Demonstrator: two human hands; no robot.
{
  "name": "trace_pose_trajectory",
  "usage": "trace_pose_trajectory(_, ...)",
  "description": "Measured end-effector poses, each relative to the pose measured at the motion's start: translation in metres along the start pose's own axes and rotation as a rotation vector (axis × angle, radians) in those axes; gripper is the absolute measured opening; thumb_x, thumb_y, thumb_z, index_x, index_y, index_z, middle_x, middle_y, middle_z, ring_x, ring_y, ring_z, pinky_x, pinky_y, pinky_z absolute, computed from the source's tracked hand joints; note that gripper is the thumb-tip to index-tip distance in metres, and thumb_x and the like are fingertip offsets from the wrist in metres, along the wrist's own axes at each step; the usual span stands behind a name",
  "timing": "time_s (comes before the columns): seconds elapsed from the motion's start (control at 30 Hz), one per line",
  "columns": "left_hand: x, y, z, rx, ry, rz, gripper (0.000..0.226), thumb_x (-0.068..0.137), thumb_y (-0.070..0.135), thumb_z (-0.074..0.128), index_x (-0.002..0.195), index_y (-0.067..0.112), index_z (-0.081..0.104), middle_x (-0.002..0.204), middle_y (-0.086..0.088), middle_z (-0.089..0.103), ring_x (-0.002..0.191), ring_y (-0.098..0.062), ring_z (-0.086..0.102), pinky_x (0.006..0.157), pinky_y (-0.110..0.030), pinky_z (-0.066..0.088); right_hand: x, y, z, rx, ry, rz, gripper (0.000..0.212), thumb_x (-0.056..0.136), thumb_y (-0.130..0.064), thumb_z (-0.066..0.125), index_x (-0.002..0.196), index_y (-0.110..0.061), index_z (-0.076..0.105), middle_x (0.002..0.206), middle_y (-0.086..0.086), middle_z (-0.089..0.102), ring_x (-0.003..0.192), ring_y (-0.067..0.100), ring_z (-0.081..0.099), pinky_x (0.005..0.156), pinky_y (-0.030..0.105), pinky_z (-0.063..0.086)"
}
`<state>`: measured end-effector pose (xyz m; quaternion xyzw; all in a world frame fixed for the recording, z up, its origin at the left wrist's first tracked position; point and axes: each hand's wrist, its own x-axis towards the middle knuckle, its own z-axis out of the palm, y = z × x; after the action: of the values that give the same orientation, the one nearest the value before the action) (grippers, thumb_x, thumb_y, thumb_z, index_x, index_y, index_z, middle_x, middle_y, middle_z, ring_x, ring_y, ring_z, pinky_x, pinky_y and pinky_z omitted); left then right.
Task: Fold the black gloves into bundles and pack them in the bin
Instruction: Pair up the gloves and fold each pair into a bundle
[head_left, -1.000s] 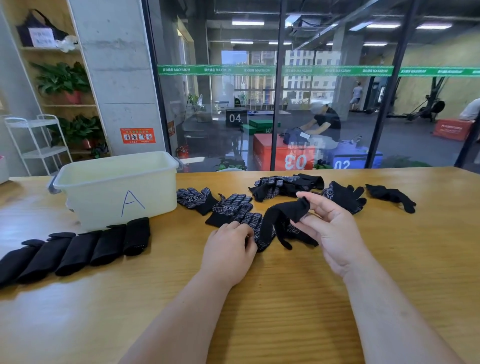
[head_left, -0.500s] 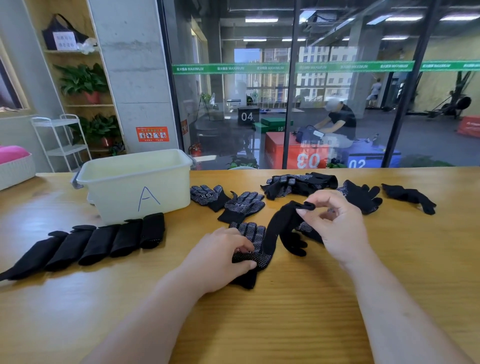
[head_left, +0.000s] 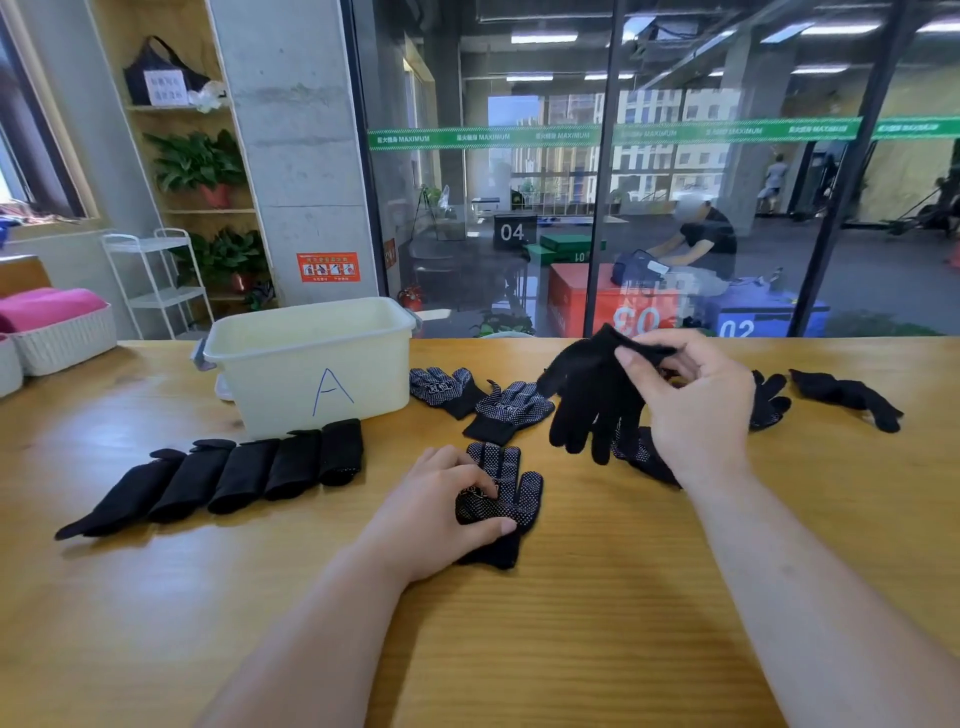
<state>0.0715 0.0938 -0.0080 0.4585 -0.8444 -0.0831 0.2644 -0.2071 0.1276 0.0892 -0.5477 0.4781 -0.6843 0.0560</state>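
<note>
Head view: the right hand (head_left: 693, 415) is raised above the wooden table (head_left: 571, 634). Its thumb and fingertips pinch the cuff of a lifted glove (head_left: 592, 400), whose plain black fingers hang down and to the left of that pinch. Just under the right wrist lies another glove (head_left: 641, 457), partly hidden, so its shape is hard to read.

The left hand (head_left: 441, 512) lies low on the table, below and left of the lifted glove. Its curled fingers and thumb grip the palm of a dotted glove (head_left: 511, 491), which lies flat with its fingers pointing away from the person.

Beyond this grip, two more spotted gloves (head_left: 447, 387) (head_left: 511, 410) lie side by side. To their left stands the pale bin (head_left: 270, 384), marked with a blue A; its inside is not visible from here.

In front of the bin, well to the left of the left hand, a row of folded bundles (head_left: 234, 475) lies with each one touching the next.

To the right of the raised hand, two further loose gloves (head_left: 771, 400) (head_left: 847, 397) lie on the table.
</note>
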Motion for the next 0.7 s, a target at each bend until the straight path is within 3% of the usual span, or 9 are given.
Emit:
trace_pose_trajectory(0.07,0.0,0.001,0.0,0.003,0.011,-0.012,0.05,0.082,0.083,0.067,0.113,0.044,0.069,0.12,0.026,0.049,0.124,-0.001,0.042,0.108,-0.031,0.042,-0.016,0.005,-0.002,-0.098,-0.174,-0.042,0.023,0.087,-0.017,0.087,0.094,-0.037,0.076,0.096,-0.022,0.077,0.099,0.005,0.071,0.093,0.02,0.053)
trace_pose_trajectory(0.13,0.0,0.001,0.0,0.007,0.024,-0.027,0.051,0.081,0.086,0.063,0.11,0.044,0.068,0.118,0.025,0.05,0.121,-0.003,0.044,0.108,-0.033,0.043,-0.036,0.018,-0.008,-0.255,-0.48,-0.005,0.025,0.086,-0.015,0.086,0.09,-0.038,0.075,0.095,-0.024,0.076,0.097,0.001,0.071,0.095,0.031,0.055)
trace_pose_trajectory(0.23,0.0,-0.001,0.001,0.028,0.055,-0.053,0.05,0.084,0.088,0.055,0.102,0.043,0.065,0.111,0.022,0.051,0.116,-0.006,0.045,0.106,-0.038,0.044,-0.061,0.022,-0.018,-0.432,-0.815,0.018,0.023,0.085,-0.016,0.078,0.088,-0.038,0.074,0.095,-0.025,0.075,0.097,0.0,0.069,0.093,0.033,0.055)
trace_pose_trajectory(0.37,-0.001,-0.001,0.002,0.059,0.117,-0.07,0.042,0.091,0.08,0.056,0.095,0.04,0.068,0.104,0.019,0.052,0.11,-0.009,0.044,0.101,-0.04,0.046,-0.074,0.009,-0.029,-0.292,-0.89,0.065,0.011,0.094,-0.023,0.075,0.088,-0.032,0.074,0.094,-0.016,0.076,0.095,0.006,0.069,0.087,0.028,0.053)
trace_pose_trajectory(0.47,-0.003,0.001,-0.001,0.051,0.123,-0.051,0.034,0.095,0.071,0.061,0.094,0.038,0.07,0.106,0.02,0.052,0.111,-0.007,0.045,0.098,-0.039,0.048,-0.075,0.016,-0.029,-0.233,-0.759,0.104,0.022,0.105,-0.03,0.063,0.088,-0.031,0.077,0.092,-0.011,0.077,0.093,0.008,0.071,0.086,0.033,0.055)
trace_pose_trajectory(0.53,-0.005,0.002,-0.002,0.038,0.096,-0.033,0.027,0.095,0.066,0.064,0.097,0.04,0.069,0.112,0.024,0.051,0.114,-0.003,0.046,0.098,-0.037,0.049,-0.074,0.03,-0.026,-0.326,-0.661,0.047,0.018,0.105,-0.035,0.061,0.093,-0.037,0.075,0.097,-0.015,0.074,0.095,0.006,0.068,0.086,0.037,0.056)
trace_pose_trajectory(0.6,-0.005,0.002,-0.002,0.025,0.071,-0.034,0.024,0.095,0.065,0.064,0.1,0.041,0.067,0.117,0.025,0.052,0.118,-0.002,0.048,0.098,-0.037,0.05,-0.074,0.039,-0.024,-0.502,-0.708,-0.02,0.007,0.099,-0.043,0.066,0.095,-0.043,0.071,0.102,-0.026,0.068,0.103,-0.002,0.061,0.092,0.034,0.054)
trace_pose_trajectory(0.7,-0.006,0.002,-0.001,0.004,0.065,-0.063,0.026,0.095,0.066,0.064,0.098,0.04,0.067,0.115,0.024,0.055,0.113,-0.003,0.054,0.096,-0.038,0.053,-0.077,0.039,-0.023,-0.67,-0.77,-0.112,0.021,0.095,-0.062,0.062,0.086,-0.045,0.069,0.094,-0.03,0.064,0.101,-0.005,0.056,0.088,0.029,0.047)
